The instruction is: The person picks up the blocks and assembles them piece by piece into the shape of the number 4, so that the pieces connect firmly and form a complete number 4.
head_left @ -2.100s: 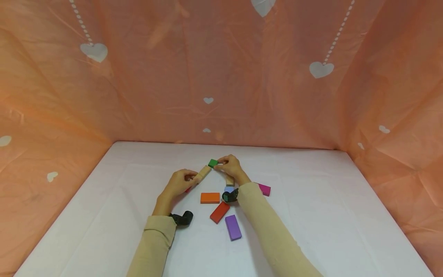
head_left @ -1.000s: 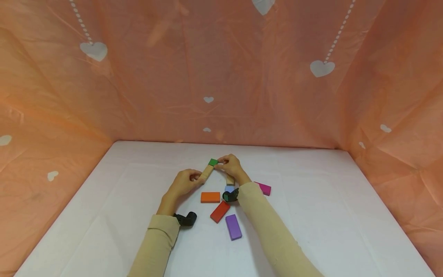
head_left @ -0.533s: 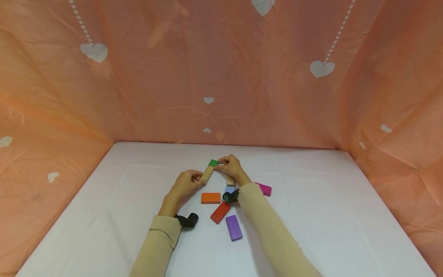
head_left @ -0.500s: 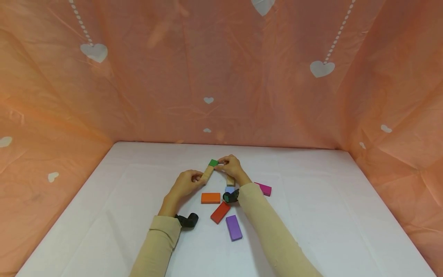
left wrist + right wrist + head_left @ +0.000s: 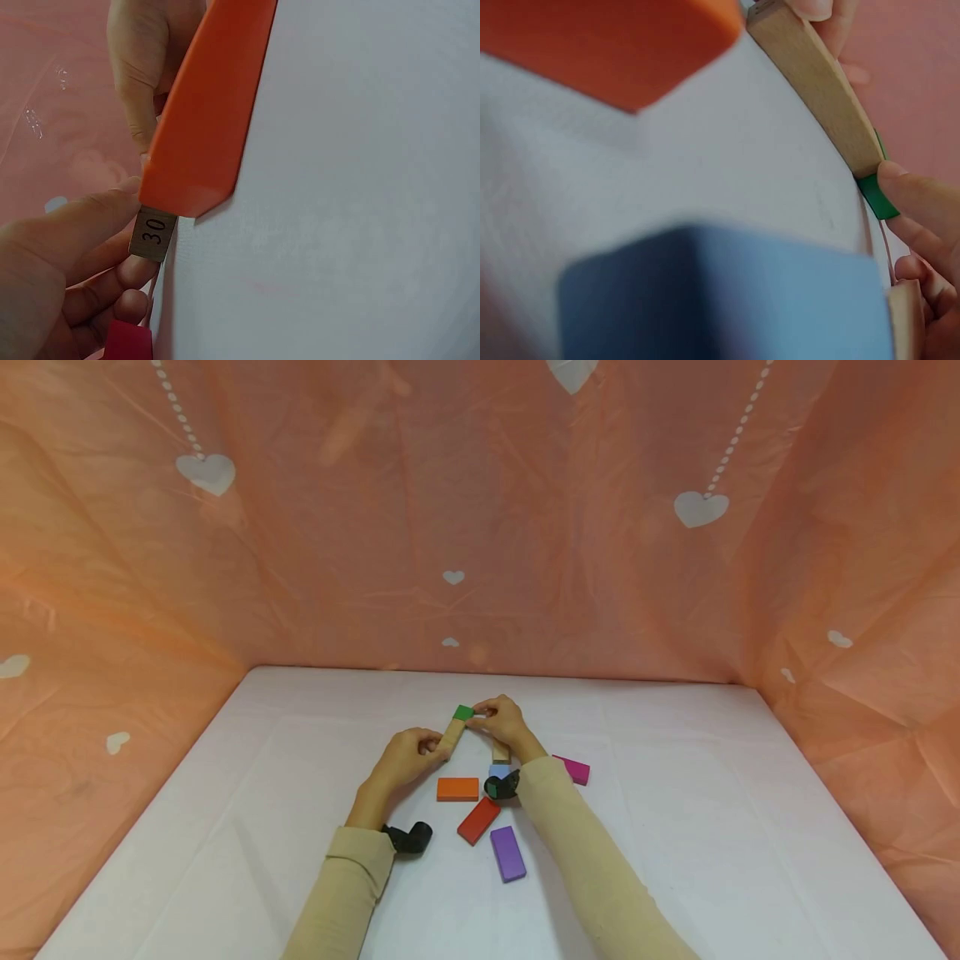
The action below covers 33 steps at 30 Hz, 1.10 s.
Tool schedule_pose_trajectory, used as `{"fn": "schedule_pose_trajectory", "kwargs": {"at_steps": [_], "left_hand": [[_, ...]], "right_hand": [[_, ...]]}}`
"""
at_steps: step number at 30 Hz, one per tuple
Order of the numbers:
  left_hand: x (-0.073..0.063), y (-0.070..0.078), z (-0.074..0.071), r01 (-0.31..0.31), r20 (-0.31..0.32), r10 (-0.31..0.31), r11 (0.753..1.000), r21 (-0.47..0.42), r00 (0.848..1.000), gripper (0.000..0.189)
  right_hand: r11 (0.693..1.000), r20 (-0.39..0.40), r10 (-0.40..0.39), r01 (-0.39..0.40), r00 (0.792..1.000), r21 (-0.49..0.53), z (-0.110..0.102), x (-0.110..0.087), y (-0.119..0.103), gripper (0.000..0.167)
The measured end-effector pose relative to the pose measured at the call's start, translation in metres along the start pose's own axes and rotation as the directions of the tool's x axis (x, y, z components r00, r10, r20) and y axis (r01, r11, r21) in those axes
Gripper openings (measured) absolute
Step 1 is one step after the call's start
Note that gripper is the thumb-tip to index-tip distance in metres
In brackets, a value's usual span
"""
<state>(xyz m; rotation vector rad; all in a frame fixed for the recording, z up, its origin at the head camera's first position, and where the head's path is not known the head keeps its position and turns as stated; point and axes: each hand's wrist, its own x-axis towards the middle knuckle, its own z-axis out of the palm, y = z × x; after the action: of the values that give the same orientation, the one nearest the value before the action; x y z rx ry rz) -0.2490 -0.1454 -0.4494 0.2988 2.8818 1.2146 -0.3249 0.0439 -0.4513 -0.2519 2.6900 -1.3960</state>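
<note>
My left hand [image 5: 408, 756] pinches the near end of a plain wooden block [image 5: 452, 737], marked 30 on its end face in the left wrist view. The far end of this block meets a small green block [image 5: 463, 712]. My right hand [image 5: 504, 722] holds the green block between thumb and finger; in the right wrist view the thumb lies at the joint between both blocks. Below the right hand lies a second wooden block [image 5: 501, 752], partly covered, with a light blue block [image 5: 498, 770] at its near end. A crimson block [image 5: 127, 341] shows beside my left fingers in the left wrist view.
Nearer to me on the white table [image 5: 675, 860] lie an orange block [image 5: 457, 789], a red block [image 5: 478, 821] and a purple block [image 5: 508, 854]. A magenta block [image 5: 575, 769] sits right of my right wrist. Orange cloth [image 5: 480, 527] walls the table's back and sides.
My left hand has shifted right and brought the wooden block against the green one, closing a small gap. Its crimson neighbour is now hidden in the head view. The right hand stays put.
</note>
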Motion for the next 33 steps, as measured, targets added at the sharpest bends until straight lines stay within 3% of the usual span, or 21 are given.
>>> {"fn": "schedule_pose_trajectory", "kwargs": {"at_steps": [12,18,24,33], "left_hand": [[0.000,0.001,0.000,-0.015,0.002,0.015,1.000,0.008,1.000,0.034],[-0.002,-0.002,-0.004,-0.035,-0.015,0.035,0.999,0.023,0.999,0.034],[-0.003,-0.008,-0.013,-0.021,-0.031,0.020,0.999,-0.035,0.999,0.032],[-0.007,-0.019,-0.031,-0.026,-0.050,0.024,0.999,-0.036,0.998,0.024]], "right_hand": [[0.998,0.017,0.013,-0.014,1.000,0.061,-0.004,-0.005,0.002,0.035],[0.997,-0.025,-0.001,0.002,1.000,0.072,-0.008,-0.007,0.000,0.036],[0.997,-0.045,-0.029,0.032,0.999,0.067,-0.016,-0.012,-0.004,0.036],[0.991,-0.014,-0.030,0.031,0.999,0.131,-0.030,-0.026,-0.005,0.035]]}}
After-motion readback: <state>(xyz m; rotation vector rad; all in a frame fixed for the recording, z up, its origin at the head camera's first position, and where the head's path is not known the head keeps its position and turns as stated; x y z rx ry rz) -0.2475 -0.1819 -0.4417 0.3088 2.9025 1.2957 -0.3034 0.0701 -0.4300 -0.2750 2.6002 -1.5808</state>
